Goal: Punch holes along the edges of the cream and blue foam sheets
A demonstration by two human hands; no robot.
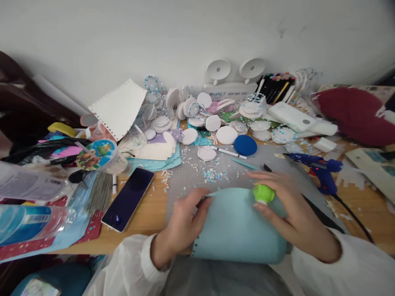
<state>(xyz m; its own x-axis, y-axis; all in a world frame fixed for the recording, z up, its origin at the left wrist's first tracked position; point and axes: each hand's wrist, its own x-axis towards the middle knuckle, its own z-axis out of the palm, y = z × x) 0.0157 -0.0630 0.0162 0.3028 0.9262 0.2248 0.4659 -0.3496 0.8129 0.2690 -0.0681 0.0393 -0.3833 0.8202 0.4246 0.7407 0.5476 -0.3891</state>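
Note:
A light blue sheet of paper [237, 230] with punched holes along its left side bows over the table's front edge towards me. My left hand [188, 218] is closed, pinching the sheet's upper left corner between thumb and fingers. At the sheet's upper right sits a small lime-green craft punch [263, 193]. My right hand [286, 205] curves around this punch, thumb below it and fingers above, slightly blurred. Tiny blue and white paper cut-outs [212, 175] lie scattered on the grey cutting mat [185, 181] beyond the sheet.
A blue glue gun [324, 166] with its cord lies to the right. To the left are a phone [128, 199], a plastic bottle [27, 222] and a lidded tub [98, 156]. White discs [226, 135], a dark blue disc [245, 145] and a white pen [228, 152] lie behind the mat.

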